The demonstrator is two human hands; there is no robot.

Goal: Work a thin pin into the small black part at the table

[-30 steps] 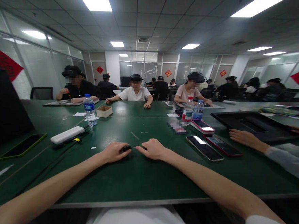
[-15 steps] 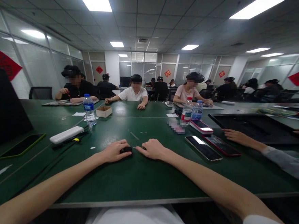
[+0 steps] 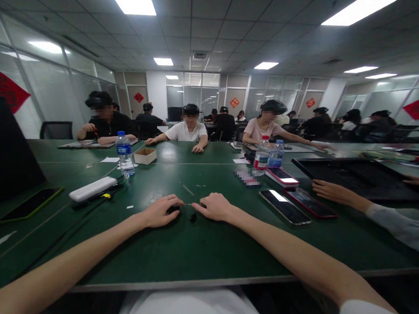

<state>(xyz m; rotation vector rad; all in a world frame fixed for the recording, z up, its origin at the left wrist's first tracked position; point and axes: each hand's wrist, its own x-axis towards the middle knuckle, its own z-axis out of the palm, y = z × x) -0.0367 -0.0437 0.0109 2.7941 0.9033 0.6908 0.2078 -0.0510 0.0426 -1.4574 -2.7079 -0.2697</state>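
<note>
Over the green table (image 3: 148,261), my left hand (image 3: 163,211) is closed round a small black object (image 3: 172,209), mostly covered by the fingers. My right hand (image 3: 215,206) lies just to the right, its fingers curled; what they hold is too small and hidden to name. A thin, pale line shows in the narrow gap between the two hands. Just below that gap a small black piece (image 3: 192,217) lies on the table, touched by neither hand.
Phones (image 3: 285,207) and bottles (image 3: 274,155) stand right of my hands. Another person's hands rest at a black tray (image 3: 354,178). To the left are a white power bank (image 3: 93,188), a green-edged phone (image 3: 31,205), a bottle (image 3: 124,153) and a small box (image 3: 145,155).
A small black piece now lies apart on the table below my hands; earlier, a longer black object showed at my left fingers. Across the table, a person's arm has stretched out to the right.
</note>
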